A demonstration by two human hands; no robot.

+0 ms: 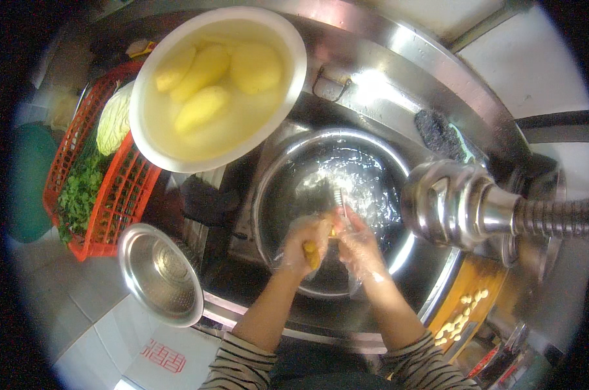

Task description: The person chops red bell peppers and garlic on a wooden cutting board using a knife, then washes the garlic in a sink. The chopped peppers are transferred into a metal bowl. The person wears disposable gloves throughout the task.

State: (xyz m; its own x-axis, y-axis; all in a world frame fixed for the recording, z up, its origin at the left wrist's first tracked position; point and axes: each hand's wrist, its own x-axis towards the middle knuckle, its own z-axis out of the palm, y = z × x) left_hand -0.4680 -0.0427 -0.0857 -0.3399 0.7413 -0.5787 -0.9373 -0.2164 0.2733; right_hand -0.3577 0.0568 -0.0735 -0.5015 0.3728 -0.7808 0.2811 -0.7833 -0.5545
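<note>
My left hand (294,248), in a thin clear plastic glove, is closed around a yellow-brown piece of produce (311,255), probably a potato; the hand hides most of it. In my right hand (361,246), also gloved, is a slim metal hand tool (343,210), perhaps a peeler; its working end is blurred. The two hands meet over a wide stainless steel basin (340,132) that holds water with bright reflections. Beyond my left hand, peeled yellow potatoes (204,109) sit in cloudy water in a white bowl (297,63).
A red plastic basket (110,204) holds cabbage (115,122) and leafy herbs (81,187). Nearby is a perforated steel colander (165,285). Shiny metalware (443,207) stands close on the right. Garlic cloves (457,324) lie on a wooden board (479,273). A dark scouring pad (438,131) rests behind.
</note>
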